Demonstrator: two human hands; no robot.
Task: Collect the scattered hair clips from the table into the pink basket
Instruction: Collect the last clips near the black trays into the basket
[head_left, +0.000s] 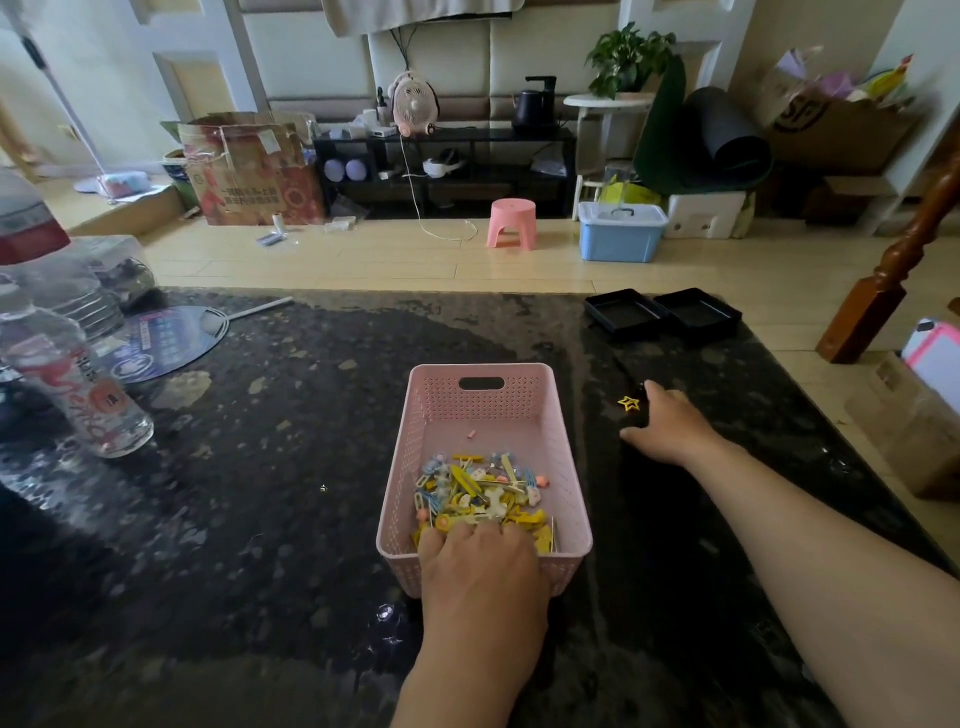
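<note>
Spanning most of the scene, the dark marbled table (260, 467) carried the pink basket (569, 467) at its centre, with two shallow black trays (662, 314) side by side at the far right corner, both apparently empty. A person's left hand (480, 571) lay over the basket's near rim, fingers dipped among the heap of yellow, blue and white hair clips (483, 493) piled at the near end; whether those fingers were closed on anything could not be told. One small pink piece (471, 434) sat apart on the basket floor. The right hand (670, 423) reached across the table to the basket's right, fingers spread and flat, clamped on nothing, just beside a yellow star-shaped clip (628, 403). The collection looked nearly finished; the next move called for pinching that thin star off the slick surface and carrying it left into the basket.
</note>
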